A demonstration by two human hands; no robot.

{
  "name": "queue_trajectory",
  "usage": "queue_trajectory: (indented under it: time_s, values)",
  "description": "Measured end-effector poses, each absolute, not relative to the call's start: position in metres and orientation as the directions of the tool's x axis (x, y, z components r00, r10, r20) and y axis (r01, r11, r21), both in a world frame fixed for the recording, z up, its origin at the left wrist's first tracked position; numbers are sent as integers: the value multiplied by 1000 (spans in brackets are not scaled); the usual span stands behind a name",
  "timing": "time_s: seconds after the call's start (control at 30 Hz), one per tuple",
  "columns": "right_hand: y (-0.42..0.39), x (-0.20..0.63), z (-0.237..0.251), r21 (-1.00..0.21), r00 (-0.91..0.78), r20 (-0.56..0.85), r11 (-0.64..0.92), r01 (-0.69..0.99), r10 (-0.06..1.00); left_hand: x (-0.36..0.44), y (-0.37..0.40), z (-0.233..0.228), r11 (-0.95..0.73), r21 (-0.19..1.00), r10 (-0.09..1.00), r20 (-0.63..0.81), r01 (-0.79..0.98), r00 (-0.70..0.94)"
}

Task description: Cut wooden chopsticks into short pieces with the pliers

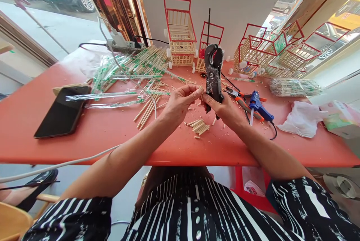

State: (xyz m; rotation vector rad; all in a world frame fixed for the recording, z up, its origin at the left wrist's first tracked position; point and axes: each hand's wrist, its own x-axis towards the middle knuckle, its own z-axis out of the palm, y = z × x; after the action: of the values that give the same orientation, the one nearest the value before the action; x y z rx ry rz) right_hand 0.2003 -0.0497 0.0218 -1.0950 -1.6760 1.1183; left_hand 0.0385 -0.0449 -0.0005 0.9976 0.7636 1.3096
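My right hand (218, 103) is closed around the handles of a black hand cutter (213, 74), which stands nearly upright in my grip with its curved head at the top. My left hand (185, 98) is just beside it, thumb and forefinger brought together at the tips next to my right fingers; whether a bit of stick is pinched between them is too small for me to tell. Below my hands, on the red tabletop (174, 151), lies a small pile of short cut wooden sticks (199, 126), with crumbs scattered around. Left of that I have some longer bare sticks (147, 111), and behind them a heap of wrapped chopsticks (135, 68) in clear, green-printed sleeves. A black smartphone (63, 111) lies farther to my left. On my right, just past the cutter, are orange-handled pliers (254, 112) and a blue glue gun (260, 106), then a crumpled white tissue (303, 119). At the back, a tall miniature shopping cart (182, 29) with red-edged stick sides stands on white wheels, a smaller cart (211, 30) is partly hidden behind my cutter, and more carts (255, 47) crowd the right.
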Motion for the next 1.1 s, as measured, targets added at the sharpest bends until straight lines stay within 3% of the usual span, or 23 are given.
queue_trajectory:
  time_s: [0.5,0.77,0.93,1.1]
  values:
    - [-34,219,19,-886,-416,164,319,337,894,13,-33,7,-157,971,960,193,-179,202]
    - [-36,217,19,-902,-399,123,270,336,909,16,-38,15,-376,909,925,360,176,117]
    - [-35,219,18,-905,-408,100,254,343,907,16,-36,13,-352,921,931,327,165,163]
    - [-30,224,17,-865,-512,65,304,398,857,14,-35,10,-143,989,955,147,-33,257]
